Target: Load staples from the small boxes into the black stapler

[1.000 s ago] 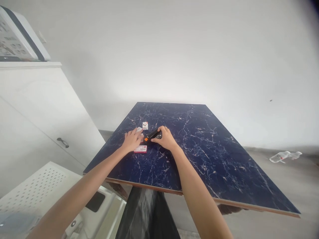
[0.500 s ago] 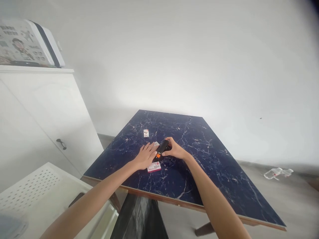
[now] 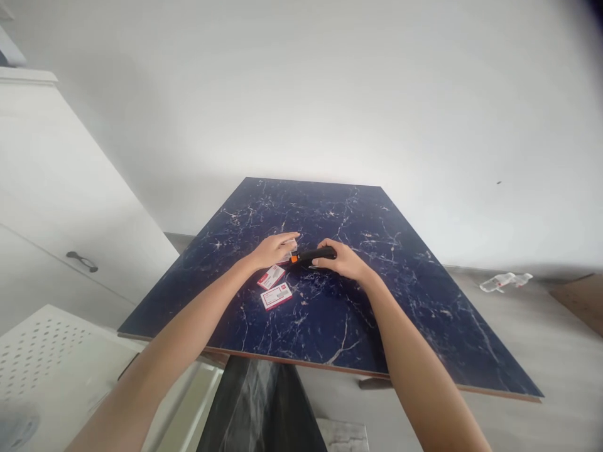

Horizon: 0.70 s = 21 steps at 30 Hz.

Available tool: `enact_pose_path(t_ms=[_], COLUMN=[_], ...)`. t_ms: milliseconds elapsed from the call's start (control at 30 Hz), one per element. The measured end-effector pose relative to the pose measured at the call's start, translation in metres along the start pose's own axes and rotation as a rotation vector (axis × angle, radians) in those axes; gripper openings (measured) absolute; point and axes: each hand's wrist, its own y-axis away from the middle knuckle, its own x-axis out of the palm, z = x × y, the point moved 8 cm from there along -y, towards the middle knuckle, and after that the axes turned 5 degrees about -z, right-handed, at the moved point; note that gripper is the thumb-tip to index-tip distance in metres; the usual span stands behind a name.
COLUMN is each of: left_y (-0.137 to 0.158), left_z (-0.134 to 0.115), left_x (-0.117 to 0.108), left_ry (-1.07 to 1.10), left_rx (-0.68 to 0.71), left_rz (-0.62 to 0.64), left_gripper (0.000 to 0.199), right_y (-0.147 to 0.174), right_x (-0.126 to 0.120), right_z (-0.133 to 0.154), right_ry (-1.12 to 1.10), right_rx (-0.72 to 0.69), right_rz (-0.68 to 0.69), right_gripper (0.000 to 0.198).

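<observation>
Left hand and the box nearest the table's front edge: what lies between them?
Another red-and-white box lies between the left hand and the nearest box; the head view shows it.

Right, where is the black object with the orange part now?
The black object is near the middle of the head view, over the blue table, its right end in the right hand and its orange part close to the left hand.

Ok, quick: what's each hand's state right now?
Left hand: at a small box; open or closed cannot be told.
Right hand: closed, holding a black-and-orange object.
</observation>
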Motion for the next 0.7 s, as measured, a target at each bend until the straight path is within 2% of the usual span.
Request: enact_pose_path(t_ms=[67, 133, 167, 300, 367, 533, 700], left_y=[0.006, 0.011, 0.015, 0.038, 0.045, 0.044, 0.044], left_z=[-0.009, -0.011, -0.009, -0.002, -0.003, -0.009, 0.001], left_x=[-0.009, -0.03, -0.037, -0.038, -0.034, -0.025, -0.039], left_ry=[-0.056, -0.137, -0.162, -0.273, -0.357, -0.369, -0.296], left_rx=[-0.007, -0.07, -0.125, -0.316, -0.341, -0.327, -0.332], left_rz=[-0.011, -0.024, 0.025, 0.426, 0.511, 0.533, 0.445], left_gripper=[0.058, 0.06, 0.06, 0.063, 0.065, 0.067, 0.065], right_y=[0.003, 0.005, 0.006, 0.005, 0.004, 0.003, 0.001], right_x=[-0.001, -0.003, -0.003, -0.002, 0.0, 0.001, 0.002], right_z=[0.002, 0.004, 0.005, 0.007, 0.007, 0.005, 0.003], right_ry=[-0.036, -0.061, -0.061, -0.017, -0.008, -0.001, -0.003], right_rx=[0.001, 0.004, 0.007, 0.029, 0.03, 0.022, 0.024], right_rz=[0.011, -0.001, -0.01, -0.04, -0.047, -0.073, -0.078], right_gripper=[0.039, 0.039, 0.039, 0.036, 0.035, 0.038, 0.038])
